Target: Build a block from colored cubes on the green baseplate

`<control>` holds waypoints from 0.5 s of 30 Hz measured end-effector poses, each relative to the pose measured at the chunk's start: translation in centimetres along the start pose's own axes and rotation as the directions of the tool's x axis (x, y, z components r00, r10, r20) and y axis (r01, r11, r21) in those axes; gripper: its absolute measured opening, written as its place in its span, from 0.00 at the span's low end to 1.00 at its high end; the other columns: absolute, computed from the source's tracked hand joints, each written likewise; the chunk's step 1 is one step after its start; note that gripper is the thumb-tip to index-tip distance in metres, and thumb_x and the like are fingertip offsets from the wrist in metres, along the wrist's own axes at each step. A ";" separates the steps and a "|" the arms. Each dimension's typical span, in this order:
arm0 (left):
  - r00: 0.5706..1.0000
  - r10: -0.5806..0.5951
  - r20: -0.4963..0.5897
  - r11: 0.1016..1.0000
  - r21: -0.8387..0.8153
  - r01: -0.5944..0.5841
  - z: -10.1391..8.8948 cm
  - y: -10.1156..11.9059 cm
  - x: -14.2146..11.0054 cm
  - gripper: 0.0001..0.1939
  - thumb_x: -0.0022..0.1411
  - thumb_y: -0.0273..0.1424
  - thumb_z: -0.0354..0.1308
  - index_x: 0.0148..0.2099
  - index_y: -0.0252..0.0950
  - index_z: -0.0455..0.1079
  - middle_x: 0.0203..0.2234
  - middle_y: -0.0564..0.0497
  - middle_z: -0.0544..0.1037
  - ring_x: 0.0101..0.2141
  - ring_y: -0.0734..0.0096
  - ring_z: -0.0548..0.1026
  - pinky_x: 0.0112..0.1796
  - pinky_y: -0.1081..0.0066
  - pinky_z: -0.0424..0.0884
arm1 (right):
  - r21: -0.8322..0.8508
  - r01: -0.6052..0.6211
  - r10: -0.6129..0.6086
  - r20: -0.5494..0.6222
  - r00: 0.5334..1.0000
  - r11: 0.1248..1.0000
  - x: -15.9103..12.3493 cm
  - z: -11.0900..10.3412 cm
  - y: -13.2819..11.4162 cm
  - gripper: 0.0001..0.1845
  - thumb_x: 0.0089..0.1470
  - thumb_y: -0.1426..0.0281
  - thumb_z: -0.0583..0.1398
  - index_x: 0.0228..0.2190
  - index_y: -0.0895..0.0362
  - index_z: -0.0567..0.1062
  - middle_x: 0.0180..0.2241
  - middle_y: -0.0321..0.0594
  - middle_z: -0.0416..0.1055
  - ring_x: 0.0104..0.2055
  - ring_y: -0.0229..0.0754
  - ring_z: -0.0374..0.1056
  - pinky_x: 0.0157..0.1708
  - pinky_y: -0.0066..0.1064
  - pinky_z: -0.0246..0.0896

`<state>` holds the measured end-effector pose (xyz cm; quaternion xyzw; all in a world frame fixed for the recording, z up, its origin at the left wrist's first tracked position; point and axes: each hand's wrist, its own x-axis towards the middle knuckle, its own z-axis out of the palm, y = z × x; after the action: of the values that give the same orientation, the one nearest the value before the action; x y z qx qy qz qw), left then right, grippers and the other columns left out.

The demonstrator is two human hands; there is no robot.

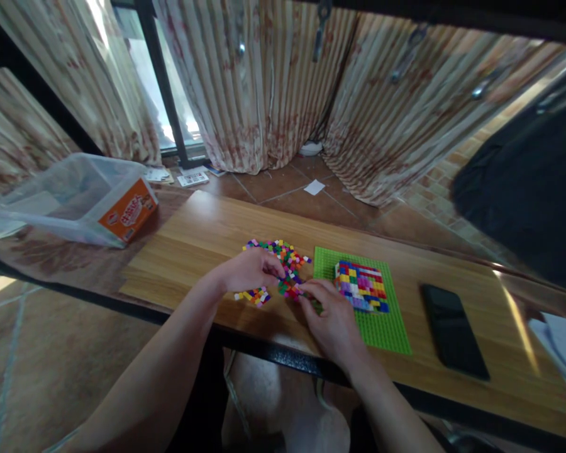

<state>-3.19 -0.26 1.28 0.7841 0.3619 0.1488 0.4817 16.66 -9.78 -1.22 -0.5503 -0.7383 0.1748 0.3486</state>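
Note:
Small multicoloured toy bricks (pixel 283 251) lie in a loose pile on the wooden table, with a smaller cluster of bricks (pixel 255 296) nearer its front edge. Over the pile's left side is my left hand (pixel 249 269), its fingers curled in and the tips close to the bricks. My right hand (pixel 331 318) reaches in from the other side, thumb and forefinger nearly together at the pile's edge. Whatever either pinch holds is too small to make out. Beside my right hand, a built block of coloured bricks (pixel 362 286) sits on a green baseplate (pixel 382 333).
A black phone (pixel 454 330) lies on the table (pixel 183 251) right of the baseplate, with papers (pixel 563 346) at the far right. To the left stands a clear plastic bin (pixel 75 201) with an orange label. Striped curtains (pixel 273 82) hang behind.

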 end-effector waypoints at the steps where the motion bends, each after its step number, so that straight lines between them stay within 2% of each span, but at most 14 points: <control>1: 1.000 -0.001 -0.008 1.000 0.020 0.001 0.0 0.0 -0.1 0.09 0.51 0.23 0.58 0.35 0.32 0.77 0.26 0.53 0.78 0.29 0.75 0.73 0.33 0.77 0.67 | -0.005 -0.007 0.007 0.009 1.000 1.000 0.1 0.3 0.0 0.09 0.57 0.72 0.56 0.38 0.54 0.75 0.40 0.42 0.73 0.43 0.42 0.70 0.44 0.35 0.66; 8: 0.997 -0.030 -0.073 0.997 0.074 0.036 -0.3 0.0 -0.7 0.12 0.45 0.21 0.59 0.34 0.35 0.77 0.23 0.55 0.76 0.26 0.75 0.71 0.29 0.77 0.65 | -0.055 -0.013 0.017 0.060 0.998 0.998 0.7 1.5 -0.2 0.10 0.56 0.70 0.57 0.39 0.53 0.76 0.42 0.43 0.72 0.44 0.45 0.68 0.46 0.39 0.65; 15: 0.992 -0.027 -0.124 0.998 0.060 0.035 -2.3 -1.8 -1.6 0.10 0.50 0.22 0.58 0.35 0.34 0.78 0.27 0.52 0.79 0.29 0.72 0.73 0.34 0.75 0.67 | -0.114 0.020 -0.014 0.060 0.998 0.993 1.0 2.0 0.5 0.10 0.56 0.70 0.57 0.37 0.54 0.77 0.42 0.44 0.73 0.45 0.47 0.67 0.47 0.43 0.64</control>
<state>-6.43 0.57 1.09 0.7823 0.4076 0.1780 0.4360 15.44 -8.42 -2.63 -0.5577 -0.7618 0.1453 0.2957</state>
